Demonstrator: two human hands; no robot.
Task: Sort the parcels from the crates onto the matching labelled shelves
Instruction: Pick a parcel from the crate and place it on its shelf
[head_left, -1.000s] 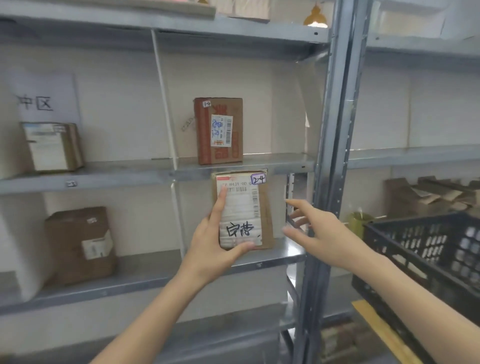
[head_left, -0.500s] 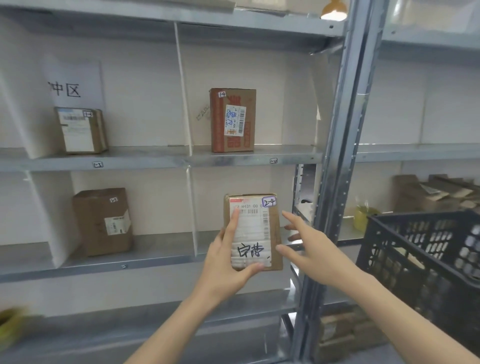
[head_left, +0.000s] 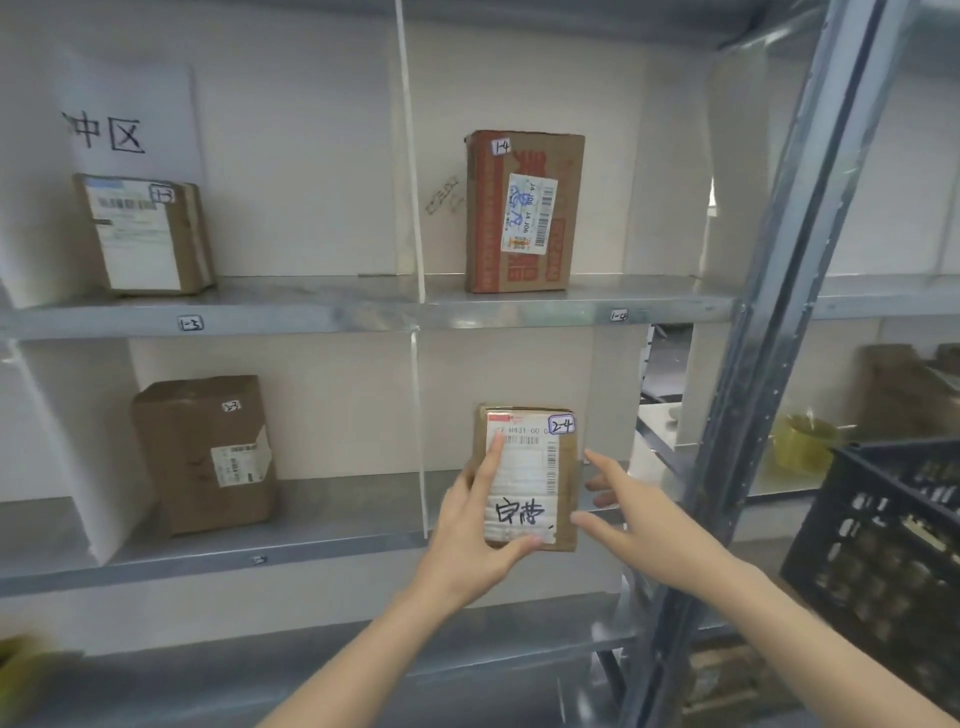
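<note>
A small brown parcel (head_left: 535, 483) with a white shipping label and a "2-4" tag stands upright in front of the lower right shelf bay (head_left: 519, 525). My left hand (head_left: 480, 540) grips it from the left and below, index finger stretched up its face. Just right of the parcel, my right hand (head_left: 631, 519) hovers with fingers spread, its fingertips next to the parcel's right edge. Whether the parcel's base rests on the shelf is hidden by my hand.
Other parcels stand in the bays: "1-3" (head_left: 145, 234), "1-4" (head_left: 524, 210) and "2-3" (head_left: 208, 452). A grey steel upright (head_left: 748, 364) rises right of my hands. A black plastic crate (head_left: 883, 545) sits at the right, a yellow tape roll (head_left: 802, 441) behind it.
The parcel has dropped from the upper shelf's edge to the lower right bay. The view has shifted, so the shelves sit further right. My right hand has closed in on the parcel's right edge.
</note>
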